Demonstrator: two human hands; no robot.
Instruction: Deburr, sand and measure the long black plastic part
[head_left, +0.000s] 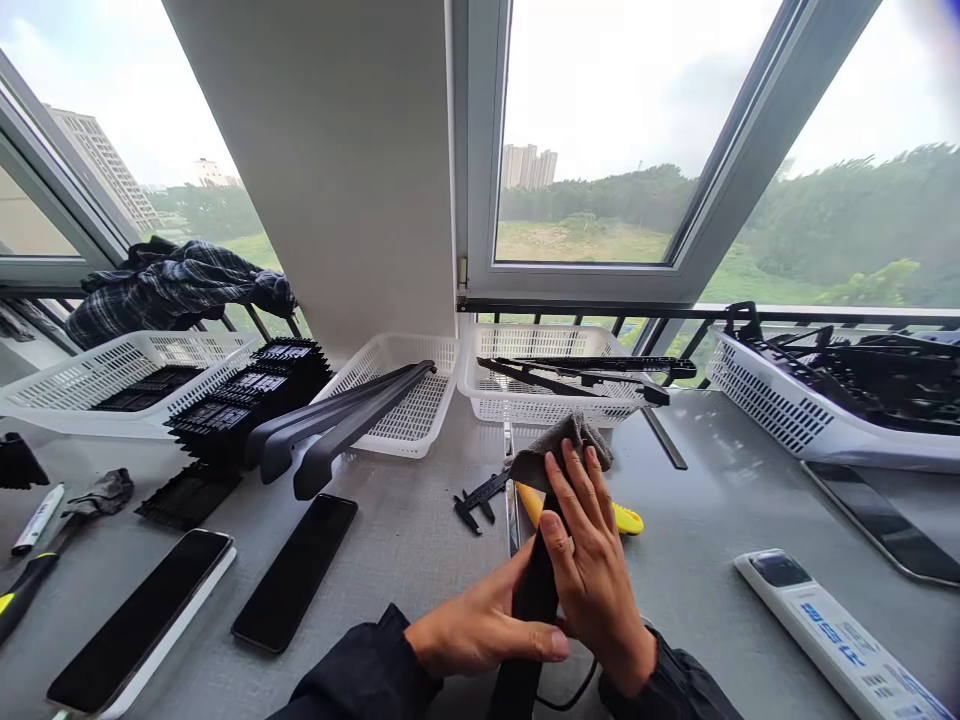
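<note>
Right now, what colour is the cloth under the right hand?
Grey: the cloth is pressed by the right hand onto a black strip; head view.

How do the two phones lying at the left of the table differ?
The left phone has a white edge or case and looks larger; the right phone is all black and slimmer. The left phone sits nearer the camera, the right phone farther in. Both lie flat, screens dark, angled alike on the table.
</note>
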